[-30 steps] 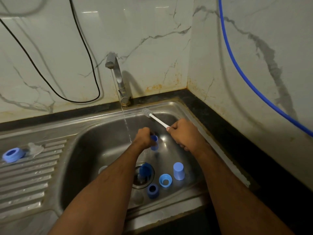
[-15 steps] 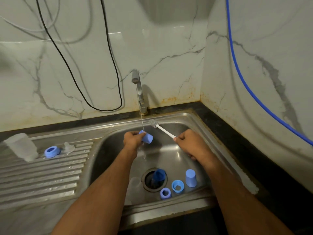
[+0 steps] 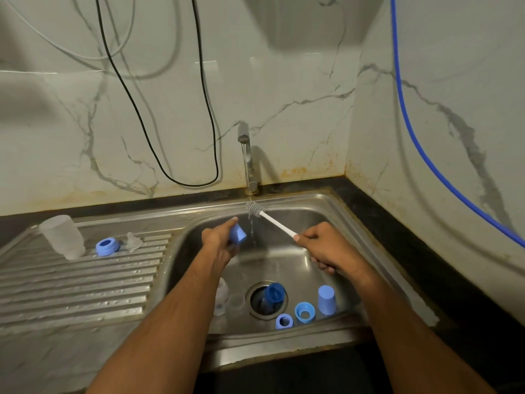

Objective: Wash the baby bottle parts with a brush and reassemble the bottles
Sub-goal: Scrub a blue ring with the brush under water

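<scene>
My left hand (image 3: pixel 218 240) grips a blue bottle cap (image 3: pixel 238 234) over the steel sink (image 3: pixel 335 206), just left of the thin water stream. My right hand (image 3: pixel 326 248) holds the white handle of a bottle brush (image 3: pixel 270 217), whose grey bristle head sits under the tap (image 3: pixel 246 157). In the basin lie a blue cap (image 3: pixel 326 300), two blue rings (image 3: pixel 304 311) (image 3: pixel 284 321), a blue part (image 3: pixel 273 292) in the drain and clear parts (image 3: pixel 221 297). On the drainboard stand a clear bottle (image 3: pixel 62 236), a blue ring (image 3: pixel 107 246) and a clear teat (image 3: pixel 133 242).
The ribbed drainboard (image 3: pixel 74 285) stretches left of the basin. A black cable (image 3: pixel 159 132) loops down the marble wall behind it. A blue hose (image 3: pixel 417 137) runs down the right wall above the dark counter (image 3: pixel 412 240).
The view has tilted up and back, so the sink sits lower. My left hand lifted the blue cap toward the stream, and the brush head moved under the tap.
</scene>
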A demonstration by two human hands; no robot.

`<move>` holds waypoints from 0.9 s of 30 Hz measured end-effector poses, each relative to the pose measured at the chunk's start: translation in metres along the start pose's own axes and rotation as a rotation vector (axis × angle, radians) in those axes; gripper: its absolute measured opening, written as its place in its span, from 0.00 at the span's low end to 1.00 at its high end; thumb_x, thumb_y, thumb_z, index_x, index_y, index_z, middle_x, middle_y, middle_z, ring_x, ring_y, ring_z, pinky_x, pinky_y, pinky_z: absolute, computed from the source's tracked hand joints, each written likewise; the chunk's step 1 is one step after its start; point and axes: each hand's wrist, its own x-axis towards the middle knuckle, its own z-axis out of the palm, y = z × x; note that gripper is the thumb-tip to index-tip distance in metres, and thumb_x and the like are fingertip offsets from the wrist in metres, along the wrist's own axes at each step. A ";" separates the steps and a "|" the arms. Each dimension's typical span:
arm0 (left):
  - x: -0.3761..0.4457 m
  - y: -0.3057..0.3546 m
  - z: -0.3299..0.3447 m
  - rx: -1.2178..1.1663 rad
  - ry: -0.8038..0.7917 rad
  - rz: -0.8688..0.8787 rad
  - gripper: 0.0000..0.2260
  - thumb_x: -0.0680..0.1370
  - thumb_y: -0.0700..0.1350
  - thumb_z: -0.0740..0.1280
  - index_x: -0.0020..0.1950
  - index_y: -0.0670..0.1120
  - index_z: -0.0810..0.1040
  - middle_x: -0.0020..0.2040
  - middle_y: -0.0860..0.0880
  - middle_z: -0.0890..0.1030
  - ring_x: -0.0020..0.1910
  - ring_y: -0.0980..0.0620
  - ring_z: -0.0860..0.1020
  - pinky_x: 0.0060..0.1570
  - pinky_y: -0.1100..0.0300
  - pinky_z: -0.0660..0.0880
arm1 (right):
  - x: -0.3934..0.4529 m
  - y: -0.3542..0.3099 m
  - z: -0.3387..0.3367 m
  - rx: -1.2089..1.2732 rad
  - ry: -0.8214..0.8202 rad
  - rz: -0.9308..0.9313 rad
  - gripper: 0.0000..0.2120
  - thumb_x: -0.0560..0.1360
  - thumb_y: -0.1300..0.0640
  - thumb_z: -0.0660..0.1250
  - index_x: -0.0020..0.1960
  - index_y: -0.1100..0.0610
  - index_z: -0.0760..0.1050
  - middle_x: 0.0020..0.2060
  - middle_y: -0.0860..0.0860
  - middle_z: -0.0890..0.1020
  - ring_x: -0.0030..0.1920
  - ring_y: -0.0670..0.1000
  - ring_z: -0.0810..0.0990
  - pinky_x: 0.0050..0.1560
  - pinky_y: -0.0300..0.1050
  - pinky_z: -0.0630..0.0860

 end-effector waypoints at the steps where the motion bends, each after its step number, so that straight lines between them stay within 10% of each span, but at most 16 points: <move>1: 0.000 0.001 -0.002 -0.008 -0.001 -0.002 0.25 0.72 0.44 0.78 0.61 0.45 0.66 0.56 0.38 0.77 0.53 0.39 0.80 0.52 0.39 0.81 | 0.000 0.000 0.000 0.011 -0.009 0.000 0.15 0.82 0.46 0.64 0.47 0.56 0.81 0.26 0.53 0.74 0.22 0.48 0.66 0.22 0.39 0.64; 9: 0.012 -0.003 -0.017 -0.098 -0.050 -0.040 0.19 0.72 0.48 0.78 0.58 0.42 0.78 0.58 0.40 0.78 0.56 0.41 0.79 0.49 0.47 0.82 | 0.004 0.003 -0.001 -0.143 0.057 -0.089 0.15 0.82 0.46 0.65 0.47 0.55 0.83 0.25 0.51 0.75 0.23 0.48 0.71 0.25 0.41 0.69; 17: 0.023 0.011 -0.027 -0.221 -0.174 0.027 0.18 0.70 0.47 0.77 0.56 0.42 0.78 0.56 0.40 0.81 0.54 0.46 0.81 0.49 0.54 0.80 | 0.015 0.000 0.000 -0.457 0.043 -0.191 0.16 0.79 0.41 0.67 0.62 0.47 0.83 0.47 0.44 0.85 0.47 0.43 0.80 0.58 0.46 0.78; 20: 0.027 0.013 -0.025 -0.197 -0.218 0.030 0.26 0.67 0.48 0.78 0.61 0.40 0.78 0.56 0.39 0.82 0.54 0.45 0.82 0.51 0.53 0.81 | 0.013 -0.006 0.004 -0.439 0.018 -0.237 0.16 0.80 0.44 0.66 0.65 0.47 0.80 0.50 0.46 0.85 0.48 0.44 0.81 0.57 0.44 0.78; 27: 0.031 0.016 -0.016 -0.234 -0.225 0.001 0.10 0.78 0.38 0.71 0.58 0.37 0.78 0.50 0.37 0.82 0.45 0.44 0.83 0.42 0.52 0.83 | 0.024 -0.025 0.022 -0.802 0.127 -0.488 0.12 0.83 0.44 0.59 0.58 0.45 0.79 0.36 0.46 0.80 0.37 0.45 0.78 0.44 0.47 0.79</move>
